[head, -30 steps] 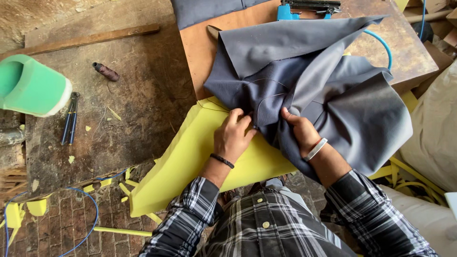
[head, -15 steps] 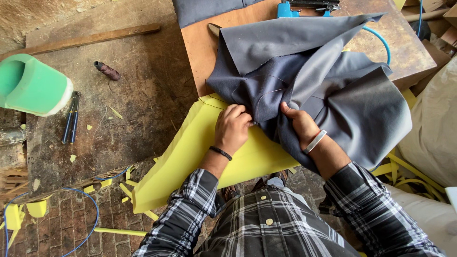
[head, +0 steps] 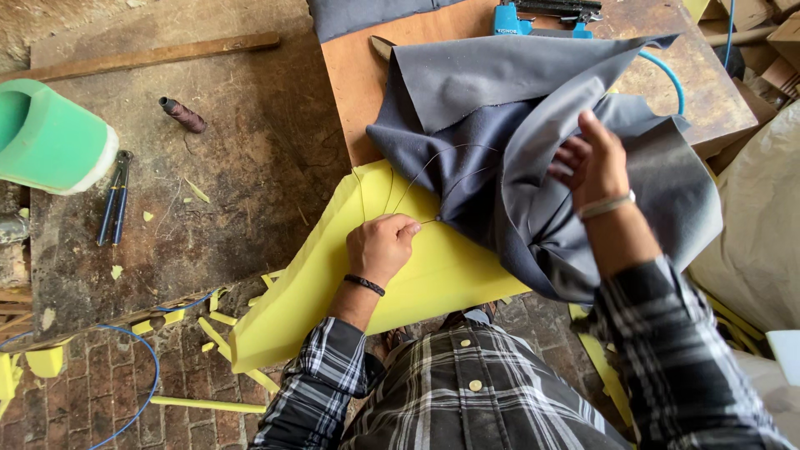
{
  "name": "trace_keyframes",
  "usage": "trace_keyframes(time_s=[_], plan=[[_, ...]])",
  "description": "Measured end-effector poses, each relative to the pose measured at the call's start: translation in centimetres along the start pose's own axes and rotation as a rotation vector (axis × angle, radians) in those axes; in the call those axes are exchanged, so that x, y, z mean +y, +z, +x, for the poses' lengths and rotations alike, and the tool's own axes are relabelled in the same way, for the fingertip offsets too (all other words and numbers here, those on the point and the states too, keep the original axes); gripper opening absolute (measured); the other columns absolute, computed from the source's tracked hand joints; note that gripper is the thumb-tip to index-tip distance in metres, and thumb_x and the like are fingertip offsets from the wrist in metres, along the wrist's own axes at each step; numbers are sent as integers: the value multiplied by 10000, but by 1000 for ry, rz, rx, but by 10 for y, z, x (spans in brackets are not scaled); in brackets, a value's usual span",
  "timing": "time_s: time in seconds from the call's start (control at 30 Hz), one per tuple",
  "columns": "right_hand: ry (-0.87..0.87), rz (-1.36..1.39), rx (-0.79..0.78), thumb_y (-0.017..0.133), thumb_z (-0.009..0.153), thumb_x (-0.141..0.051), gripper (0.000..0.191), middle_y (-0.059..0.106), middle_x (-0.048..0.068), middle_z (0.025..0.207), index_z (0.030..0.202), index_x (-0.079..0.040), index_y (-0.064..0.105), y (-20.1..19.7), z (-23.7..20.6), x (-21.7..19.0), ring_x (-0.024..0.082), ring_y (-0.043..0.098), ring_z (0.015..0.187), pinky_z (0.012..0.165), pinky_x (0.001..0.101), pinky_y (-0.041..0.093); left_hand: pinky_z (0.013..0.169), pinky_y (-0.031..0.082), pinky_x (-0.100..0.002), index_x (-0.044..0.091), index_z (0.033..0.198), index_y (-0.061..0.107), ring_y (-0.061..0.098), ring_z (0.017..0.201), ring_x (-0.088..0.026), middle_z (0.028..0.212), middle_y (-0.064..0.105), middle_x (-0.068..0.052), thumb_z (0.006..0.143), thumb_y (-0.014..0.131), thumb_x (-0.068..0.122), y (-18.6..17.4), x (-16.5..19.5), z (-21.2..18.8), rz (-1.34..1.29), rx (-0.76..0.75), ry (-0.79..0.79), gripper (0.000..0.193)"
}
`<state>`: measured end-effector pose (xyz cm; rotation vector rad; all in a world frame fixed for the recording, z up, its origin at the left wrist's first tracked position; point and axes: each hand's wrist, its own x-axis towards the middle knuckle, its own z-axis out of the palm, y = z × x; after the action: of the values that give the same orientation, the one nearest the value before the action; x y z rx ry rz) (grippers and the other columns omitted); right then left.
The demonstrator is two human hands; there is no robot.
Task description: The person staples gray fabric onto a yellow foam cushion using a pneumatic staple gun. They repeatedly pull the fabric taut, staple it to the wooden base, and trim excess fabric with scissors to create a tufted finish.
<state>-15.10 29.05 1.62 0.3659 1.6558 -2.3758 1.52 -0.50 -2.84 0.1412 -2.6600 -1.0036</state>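
Note:
A grey fabric piece (head: 508,108) lies crumpled over a yellow foam slab (head: 333,283) on the workbench. My left hand (head: 382,248) rests on the foam at the fabric's edge, its fingers pinched on a thin thread (head: 442,158) that loops up across the grey cloth. My right hand (head: 596,158) is raised above the fabric with its fingers apart; whether it holds the thread's other end I cannot tell.
A green plastic jug (head: 50,137) and blue-handled pliers (head: 112,208) lie at the left, with a dark thread spool (head: 182,114) and a wooden strip (head: 142,57) behind. A blue tool (head: 533,15) with a blue hose (head: 667,75) sits at the back. Yellow foam scraps (head: 208,321) litter the brick floor.
My right hand has lifted off the fabric and moved up and right. My left hand slid down onto the foam's edge, and a thread now shows stretched over the cloth.

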Motion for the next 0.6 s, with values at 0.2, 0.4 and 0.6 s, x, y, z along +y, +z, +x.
trace_keyframes(time_s=[0.2,0.4,0.6], plan=[[-88,-350,182,799,933,-143,147,633,-15,769,923,-107,657,-13,62,-12,133,620,643,564,302,539,614,545,-416,176,844,777,713,725,-297,824,752,-43,859,768,289,5,0,1,-13,38,-37,115],[-219,-17,467,668,921,55,254,615,26,786,913,-172,554,-145,-66,16,135,552,587,534,343,556,585,533,-425,177,829,771,706,698,-298,795,746,-38,862,763,278,7,7,-1,0,35,-43,107],[-1056,-392,491,728,884,81,379,544,70,1011,1188,-49,544,-105,-139,34,138,513,827,774,237,474,574,532,-420,175,824,764,707,693,-290,787,741,-38,869,759,266,9,7,-3,-9,40,-27,102]])
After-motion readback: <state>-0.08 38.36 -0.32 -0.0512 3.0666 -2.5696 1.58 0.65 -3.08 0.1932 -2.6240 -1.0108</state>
